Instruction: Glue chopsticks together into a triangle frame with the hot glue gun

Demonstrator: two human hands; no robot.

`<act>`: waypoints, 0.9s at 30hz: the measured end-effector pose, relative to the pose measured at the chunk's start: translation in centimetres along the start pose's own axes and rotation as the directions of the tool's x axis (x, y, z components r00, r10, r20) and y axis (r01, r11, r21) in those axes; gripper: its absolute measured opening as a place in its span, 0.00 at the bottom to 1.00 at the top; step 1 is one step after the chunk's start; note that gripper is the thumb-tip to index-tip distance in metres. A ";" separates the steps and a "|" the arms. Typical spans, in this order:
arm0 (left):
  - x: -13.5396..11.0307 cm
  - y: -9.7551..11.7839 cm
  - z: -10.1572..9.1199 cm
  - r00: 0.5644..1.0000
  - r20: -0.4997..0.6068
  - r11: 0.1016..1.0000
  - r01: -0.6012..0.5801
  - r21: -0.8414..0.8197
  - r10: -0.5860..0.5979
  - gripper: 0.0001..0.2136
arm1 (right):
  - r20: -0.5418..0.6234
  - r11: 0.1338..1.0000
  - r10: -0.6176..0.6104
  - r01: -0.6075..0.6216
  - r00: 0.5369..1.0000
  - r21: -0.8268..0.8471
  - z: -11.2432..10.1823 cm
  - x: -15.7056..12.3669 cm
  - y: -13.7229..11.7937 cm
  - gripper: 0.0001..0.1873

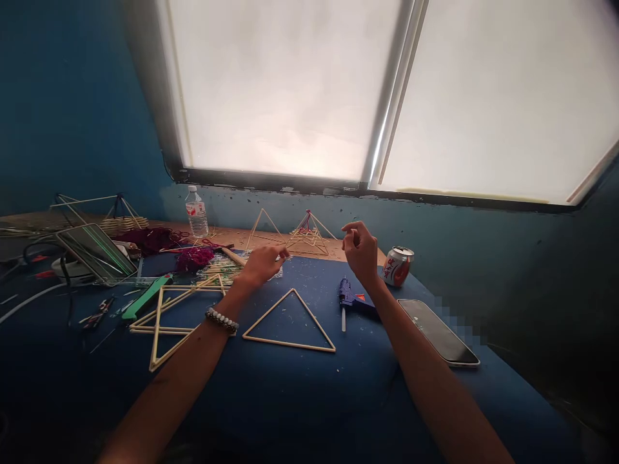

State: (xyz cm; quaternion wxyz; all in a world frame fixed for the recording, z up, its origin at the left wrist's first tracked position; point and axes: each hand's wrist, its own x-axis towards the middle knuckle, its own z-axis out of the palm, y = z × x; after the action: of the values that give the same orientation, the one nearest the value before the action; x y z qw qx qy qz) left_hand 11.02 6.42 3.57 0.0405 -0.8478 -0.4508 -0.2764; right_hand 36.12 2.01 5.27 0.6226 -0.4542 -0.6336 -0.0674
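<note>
Feed overexposed at the window (285,90); I log the surface (290,386) as dim, corners dark, edges bowed by lens distortion.

Glue gun (351,298) between stick triangle (289,344) and phone (438,332).

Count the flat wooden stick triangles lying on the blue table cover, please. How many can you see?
3. One flat triangle lies alone mid-table; a second triangle and a third triangle overlap to its left. Others may be hidden among the loose sticks.
</note>
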 end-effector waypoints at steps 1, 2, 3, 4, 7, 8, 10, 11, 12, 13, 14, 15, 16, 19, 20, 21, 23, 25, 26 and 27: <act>0.0 0.4 -0.1 0.999 -0.024 0.998 -0.050 -0.043 0.049 0.11 | 0.024 1.000 -0.009 0.010 1.000 -0.016 0.1 0.0 0.0 0.09; 0.0 0.8 -0.2 0.995 -0.054 0.992 -0.086 -0.091 0.081 0.11 | 0.049 0.999 -0.019 0.021 0.999 -0.026 0.2 -0.1 -0.1 0.09; 0.0 1.1 -0.3 0.992 -0.089 0.984 -0.105 -0.142 0.092 0.10 | 0.068 0.999 -0.029 0.031 0.997 -0.027 0.3 -0.2 -0.2 0.09; -0.1 1.5 -0.5 0.988 -0.128 0.974 -0.114 -0.195 0.090 0.10 | 0.076 0.999 -0.034 0.036 0.996 -0.018 0.4 -0.3 -0.3 0.09; -0.3 2.6 -1.1 0.961 -0.274 0.911 -0.139 -0.387 0.030 0.10 | 0.058 0.999 -0.018 0.016 0.998 0.042 0.5 -0.5 -0.7 0.08; -0.4 3.0 -1.4 0.943 -0.333 0.871 -0.165 -0.464 0.002 0.11 | 0.051 0.998 -0.012 0.009 0.999 0.054 0.6 -0.6 -0.9 0.08; -0.6 3.6 -2.0 0.881 -0.464 0.752 -0.240 -0.614 -0.097 0.11 | 0.067 0.998 -0.013 0.009 0.998 0.062 0.6 -0.6 -1.4 0.08; -0.6 3.9 -2.3 0.842 -0.513 0.678 -0.278 -0.680 -0.170 0.11 | 0.093 0.998 -0.019 0.013 0.996 0.063 0.6 -0.6 -1.7 0.09; -0.6 4.0 -2.6 0.804 -0.540 0.601 -0.309 -0.737 -0.248 0.11 | 0.127 0.997 -0.023 0.014 0.992 0.070 0.7 -0.6 -2.0 0.09; -0.6 4.0 -2.8 0.772 -0.546 0.526 -0.332 -0.783 -0.324 0.12 | 0.167 0.996 -0.026 0.012 0.986 0.086 0.8 -0.6 -2.4 0.09; -0.5 3.9 -3.0 0.750 -0.535 0.459 -0.346 -0.818 -0.389 0.12 | 0.215 0.994 -0.031 0.006 0.976 0.113 1.0 -0.6 -2.9 0.09; -0.4 3.7 -3.2 0.736 -0.514 0.402 -0.350 -0.846 -0.441 0.12 | 0.274 0.988 -0.039 -0.003 0.961 0.152 1.2 -0.7 -3.3 0.10; -0.2 3.4 -3.3 0.728 -0.488 0.355 -0.347 -0.868 -0.482 0.12 | 0.340 0.981 -0.053 -0.015 0.939 0.196 1.5 -0.8 -3.7 0.12; 0.4 2.4 -3.5 0.700 -0.422 0.270 -0.324 -0.907 -0.577 0.12 | 0.552 0.942 -0.114 -0.087 0.826 0.325 2.4 -1.2 -4.7 0.18; 0.5 2.2 -3.5 0.693 -0.403 0.253 -0.314 -0.915 -0.598 0.12 | 0.609 0.928 -0.127 -0.123 0.783 0.351 2.7 -1.4 -4.8 0.19; 0.5 2.0 -3.5 0.692 -0.387 0.240 -0.303 -0.922 -0.609 0.12 | 0.651 0.917 -0.131 -0.158 0.748 0.365 2.9 -1.6 -4.9 0.20; 0.5 1.9 -3.5 0.703 -0.357 0.223 -0.279 -0.934 -0.615 0.12 | 0.697 0.902 -0.118 -0.217 0.708 0.374 3.3 -1.9 -4.9 0.21; 0.3 2.0 -3.6 0.722 -0.330 0.213 -0.252 -0.944 -0.608 0.14 | 0.702 0.893 -0.094 -0.252 0.706 0.373 3.5 -2.1 -4.6 0.21; 0.2 2.0 -3.6 0.728 -0.324 0.213 -0.244 -0.946 -0.604 0.15 | 0.701 0.892 -0.084 -0.259 0.708 0.369 3.5 -2.2 -4.5 0.21; 0.2 2.0 -3.6 0.731 -0.324 0.217 -0.241 -0.946 -0.600 0.17 | 0.700 0.895 -0.076 -0.261 0.710 0.362 3.5 -2.2 -4.4 0.21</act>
State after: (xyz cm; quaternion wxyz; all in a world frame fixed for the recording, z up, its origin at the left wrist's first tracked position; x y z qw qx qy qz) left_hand 11.07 4.23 7.07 -0.3715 -0.4660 -0.2414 -0.7659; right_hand 30.30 0.65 4.74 0.4243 -0.3264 -0.7952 0.2847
